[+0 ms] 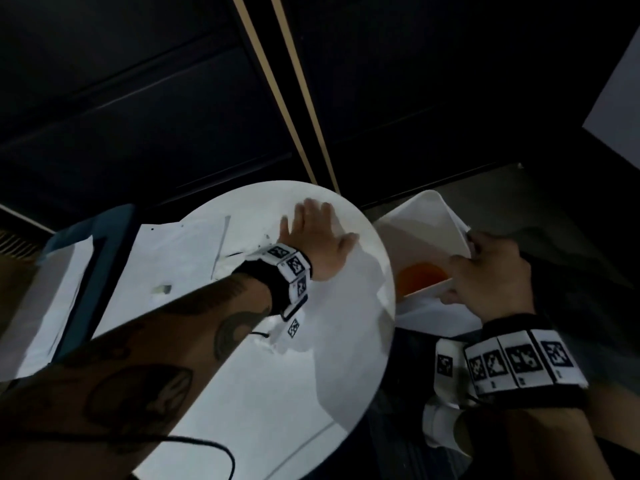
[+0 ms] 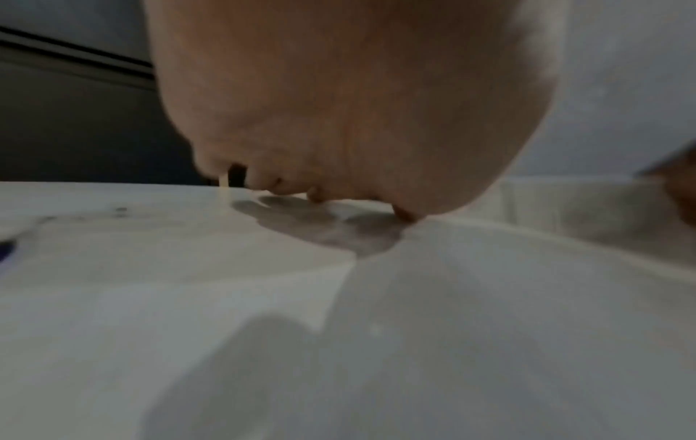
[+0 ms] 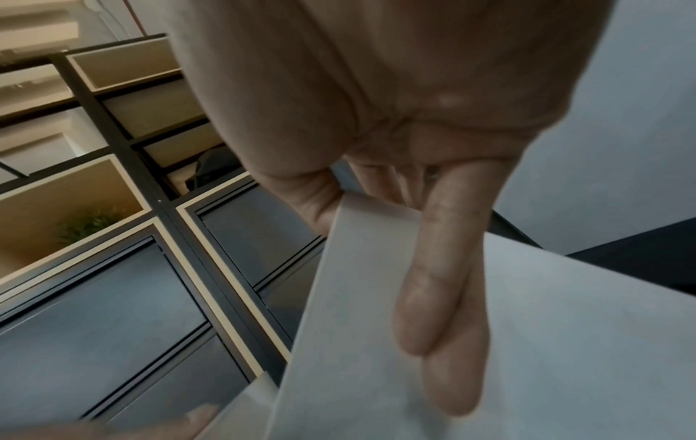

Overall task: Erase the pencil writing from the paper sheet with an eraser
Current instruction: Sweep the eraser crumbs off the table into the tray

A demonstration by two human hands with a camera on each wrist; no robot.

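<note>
A white paper sheet [image 1: 173, 254] lies on the round white table [image 1: 294, 393], with a small pale eraser [image 1: 162, 289] on it. Dark specks sit near the sheet's far right corner. My left hand [image 1: 322, 230] lies flat on the table by its far right edge, fingers spread and empty; the left wrist view shows its fingertips [image 2: 320, 196] touching the surface. My right hand [image 1: 467, 258] grips the rim of a white rectangular bin [image 1: 426, 230], held tilted just off the table's right edge. The right wrist view shows its fingers [image 3: 433, 297] along the bin wall [image 3: 357, 282].
Something orange [image 1: 420, 277] lies in the bin's bottom. A thin grey stick [image 1: 221, 244] lies across the sheet. A blue folder with more paper [image 1: 86, 271] sits at the table's left. Dark cabinets and open shelves [image 3: 94, 208] stand behind.
</note>
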